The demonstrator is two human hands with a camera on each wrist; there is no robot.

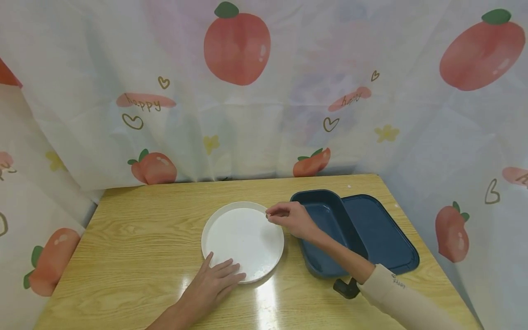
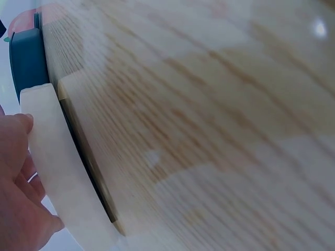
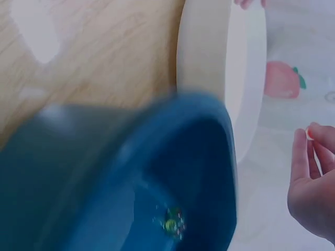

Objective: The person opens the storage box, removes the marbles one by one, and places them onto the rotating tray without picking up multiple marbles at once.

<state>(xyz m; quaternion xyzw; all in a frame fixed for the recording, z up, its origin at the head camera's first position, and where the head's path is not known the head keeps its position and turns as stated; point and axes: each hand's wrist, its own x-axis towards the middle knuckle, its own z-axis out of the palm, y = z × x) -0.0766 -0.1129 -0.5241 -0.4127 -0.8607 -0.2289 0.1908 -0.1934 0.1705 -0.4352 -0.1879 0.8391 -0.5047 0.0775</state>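
Observation:
My left hand [image 1: 214, 279] rests its spread fingers on the near left rim of a round white tray [image 1: 243, 238]; in the left wrist view its fingertips touch the tray's side wall [image 2: 52, 151]. Above the tray's far right rim, my right hand [image 1: 293, 217] pinches a small marble-like thing [image 1: 268, 215] between thumb and fingertips. Only a reddish-orange speck [image 3: 310, 134] of it shows in the right wrist view. Beneath the right forearm stands a deep dark-blue bin [image 1: 326, 220]. Several shiny green marbles [image 3: 174, 224] lie inside it, seen in the right wrist view.
A flat dark-blue lid [image 1: 383, 233] lies against the bin's right side. By the right sleeve is a black strap-like piece [image 1: 346, 288]. The wooden table [image 1: 140, 238] ends at a fruit-print curtain [image 1: 255, 128] behind and at both sides.

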